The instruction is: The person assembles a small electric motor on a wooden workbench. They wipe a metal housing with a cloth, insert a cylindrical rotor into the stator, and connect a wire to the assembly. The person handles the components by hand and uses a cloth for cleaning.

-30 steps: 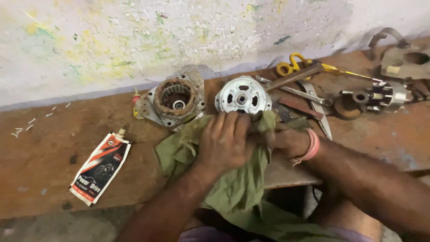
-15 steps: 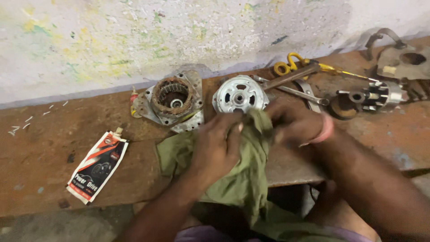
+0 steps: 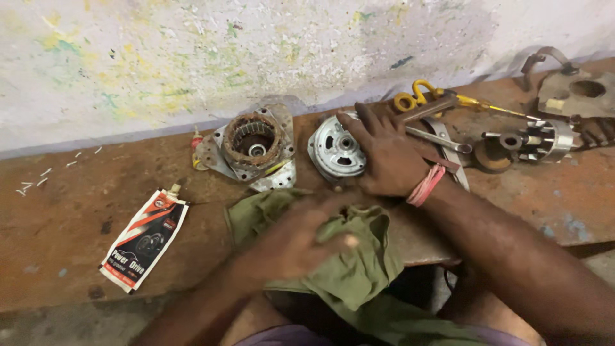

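My left hand [image 3: 301, 240] rests on an olive-green cloth [image 3: 346, 256] that lies over the near edge of the rusty brown bench [image 3: 77, 218]; its fingers look blurred and loosely curled on the fabric. My right hand [image 3: 384, 157], with a pink band at the wrist, reaches past the cloth and lies against the round silver motor end cover [image 3: 336, 148], fingers spread over its right side. Just left of the cover stands a motor housing with rusty stator windings [image 3: 253, 144].
A red, white and black sachet [image 3: 144, 238] lies at the left. Behind my right hand lie yellow-handled pliers [image 3: 416, 96], a screwdriver [image 3: 493, 109], flat metal tools [image 3: 442, 138] and a rotor part [image 3: 538, 141]. A metal bracket [image 3: 573, 90] sits far right by the stained wall.
My right hand has left the cloth and moved forward onto the silver end cover. My left hand stays on the cloth, which has spread lower over the bench edge.
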